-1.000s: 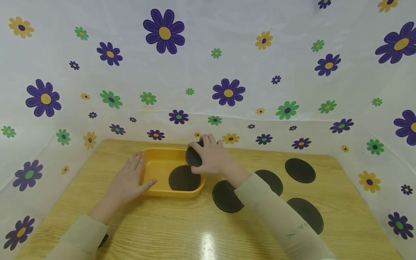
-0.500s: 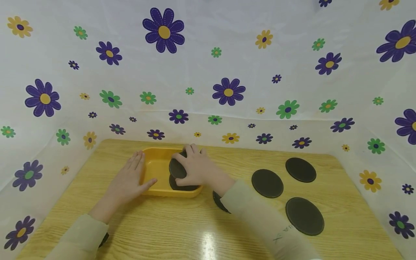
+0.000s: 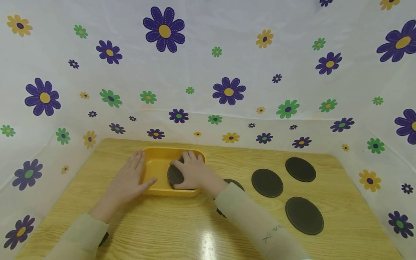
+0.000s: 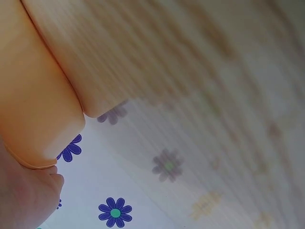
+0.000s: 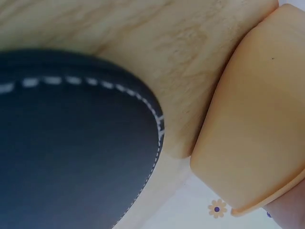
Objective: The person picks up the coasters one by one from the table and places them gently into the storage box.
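Observation:
A yellow plastic tray (image 3: pixel 155 174) stands toward the back of the wooden table. Inside its right half, my right hand (image 3: pixel 194 171) holds a round black coaster (image 3: pixel 175 177) between thumb and fingers, low over the tray floor. Another coaster in that spot is now hidden beneath it. My left hand (image 3: pixel 127 179), fingers straight, rests along the tray's left edge with the thumb over the front rim. In the left wrist view part of this hand (image 4: pixel 29 196) shows at the tray's rim. The right wrist view has a white-stitched coaster (image 5: pixel 71 152) close up, beside the tray's outer wall (image 5: pixel 252 105).
Right of the tray, one coaster (image 3: pixel 235 183) lies partly under my right sleeve (image 3: pixel 247 207). Farther right on the table (image 3: pixel 169 224) lie three more coasters: a middle one (image 3: pixel 267 183), a back one (image 3: pixel 300 169) and a front one (image 3: pixel 304 215). A flowered cloth (image 3: pixel 195 65) hangs behind.
My right hand has moved left and down into the tray with its coaster, covering the coaster that lay there. The left hand has stayed at the tray's edge.

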### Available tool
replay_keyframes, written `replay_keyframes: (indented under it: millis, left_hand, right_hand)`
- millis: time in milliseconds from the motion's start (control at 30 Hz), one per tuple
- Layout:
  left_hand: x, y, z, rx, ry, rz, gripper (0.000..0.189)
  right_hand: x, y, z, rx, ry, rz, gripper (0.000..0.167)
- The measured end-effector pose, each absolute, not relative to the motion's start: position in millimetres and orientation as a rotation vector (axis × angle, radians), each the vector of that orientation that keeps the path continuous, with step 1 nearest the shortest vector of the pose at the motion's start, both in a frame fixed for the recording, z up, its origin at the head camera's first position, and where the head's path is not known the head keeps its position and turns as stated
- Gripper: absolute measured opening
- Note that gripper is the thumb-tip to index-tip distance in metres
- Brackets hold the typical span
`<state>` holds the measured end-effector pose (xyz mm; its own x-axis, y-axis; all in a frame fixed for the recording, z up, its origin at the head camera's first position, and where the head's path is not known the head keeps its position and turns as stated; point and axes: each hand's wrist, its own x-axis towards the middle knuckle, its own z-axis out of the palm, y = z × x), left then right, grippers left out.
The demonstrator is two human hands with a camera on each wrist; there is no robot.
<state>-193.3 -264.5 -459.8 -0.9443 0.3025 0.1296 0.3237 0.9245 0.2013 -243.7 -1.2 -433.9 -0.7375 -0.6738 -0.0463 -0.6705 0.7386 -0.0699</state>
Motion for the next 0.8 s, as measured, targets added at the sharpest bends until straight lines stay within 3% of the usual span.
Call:
replay_keyframes:
  millis: [800]
  left_hand:
    - [-192.7,-262.9,-458.2,-0.507,-2.974,-0.340,0.101]
  right_hand:
    - [-244.5,6.9,-428.3,-1.157,2.896,-0.006,0.071]
